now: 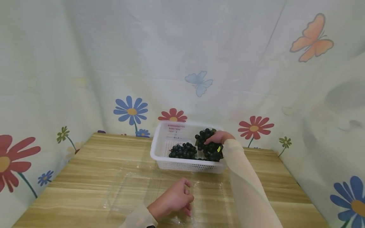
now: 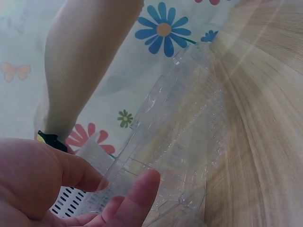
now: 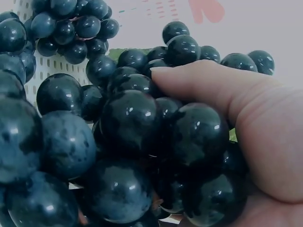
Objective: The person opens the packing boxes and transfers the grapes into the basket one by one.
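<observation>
In the head view my right hand (image 1: 219, 137) reaches into the white plastic basket (image 1: 188, 166) and grips a bunch of dark grapes (image 1: 201, 136) at its right side. Close up in the right wrist view, the thumb (image 3: 203, 85) lies across the grapes (image 3: 130, 123), and the other fingers are mostly hidden behind them. Another grape bunch (image 1: 183, 151) rests in the basket to the left. My left hand (image 1: 178, 196) is over clear plastic containers (image 1: 132, 190) in front of the basket, its fingers loosely bent. In the left wrist view, thumb and fingertips stand apart beside a container's edge (image 2: 156, 109).
The wooden table (image 1: 82, 177) carries the basket near its back edge. Behind and at both sides hangs a white curtain (image 1: 159, 63) printed with flowers and butterflies. A small yellow tag (image 1: 219, 148) shows among the grapes at the right.
</observation>
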Action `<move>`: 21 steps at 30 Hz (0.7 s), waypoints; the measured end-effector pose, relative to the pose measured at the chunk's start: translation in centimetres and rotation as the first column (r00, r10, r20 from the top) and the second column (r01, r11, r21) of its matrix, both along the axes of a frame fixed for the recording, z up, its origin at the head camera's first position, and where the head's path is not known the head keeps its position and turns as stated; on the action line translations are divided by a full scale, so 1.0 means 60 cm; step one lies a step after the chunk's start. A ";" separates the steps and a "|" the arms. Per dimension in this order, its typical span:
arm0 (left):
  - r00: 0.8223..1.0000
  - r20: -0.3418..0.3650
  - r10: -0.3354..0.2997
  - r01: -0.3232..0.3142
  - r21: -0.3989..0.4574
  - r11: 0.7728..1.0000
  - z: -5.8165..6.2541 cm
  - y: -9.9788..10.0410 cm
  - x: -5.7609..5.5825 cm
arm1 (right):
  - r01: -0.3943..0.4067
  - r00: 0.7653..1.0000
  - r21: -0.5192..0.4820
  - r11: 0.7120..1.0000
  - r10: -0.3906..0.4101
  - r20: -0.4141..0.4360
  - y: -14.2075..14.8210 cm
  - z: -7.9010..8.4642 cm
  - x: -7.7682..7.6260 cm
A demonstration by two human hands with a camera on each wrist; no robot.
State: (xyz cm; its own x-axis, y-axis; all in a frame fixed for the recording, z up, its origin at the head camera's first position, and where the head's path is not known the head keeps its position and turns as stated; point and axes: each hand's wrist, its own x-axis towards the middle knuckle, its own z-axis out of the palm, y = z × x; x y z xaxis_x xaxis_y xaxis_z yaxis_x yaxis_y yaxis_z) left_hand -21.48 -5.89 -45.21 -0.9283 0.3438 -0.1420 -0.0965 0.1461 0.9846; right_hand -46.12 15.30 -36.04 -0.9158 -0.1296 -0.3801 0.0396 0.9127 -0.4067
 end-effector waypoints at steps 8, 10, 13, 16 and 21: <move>1.000 -0.004 0.007 -0.007 0.015 1.000 0.002 0.000 0.003 | -0.024 1.000 0.031 0.999 0.024 -0.015 -0.003 -0.008 0.000; 1.000 -0.003 0.010 -0.010 0.023 1.000 0.002 0.001 0.003 | -0.045 0.999 0.044 0.998 0.045 -0.018 -0.005 -0.010 0.000; 1.000 -0.001 0.014 -0.014 0.023 1.000 0.002 0.003 0.003 | -0.076 0.997 0.053 0.996 0.077 -0.015 -0.005 -0.015 0.000; 1.000 0.005 0.013 -0.013 0.017 1.000 0.003 0.003 0.003 | -0.106 0.994 0.055 0.993 0.107 -0.012 -0.003 -0.020 -0.002; 1.000 0.007 0.018 -0.018 0.008 1.000 0.006 0.004 0.003 | -0.134 0.991 0.007 0.991 0.134 -0.004 0.001 -0.022 -0.004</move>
State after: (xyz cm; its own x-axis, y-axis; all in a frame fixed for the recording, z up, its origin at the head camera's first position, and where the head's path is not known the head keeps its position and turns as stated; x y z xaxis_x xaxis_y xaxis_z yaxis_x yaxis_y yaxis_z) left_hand -21.33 -5.65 -44.85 -0.9334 0.3279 -0.1458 -0.1061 0.1361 0.9850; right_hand -46.34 15.37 -37.34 -0.8923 -0.2484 -0.3769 -0.0848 0.9124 -0.4005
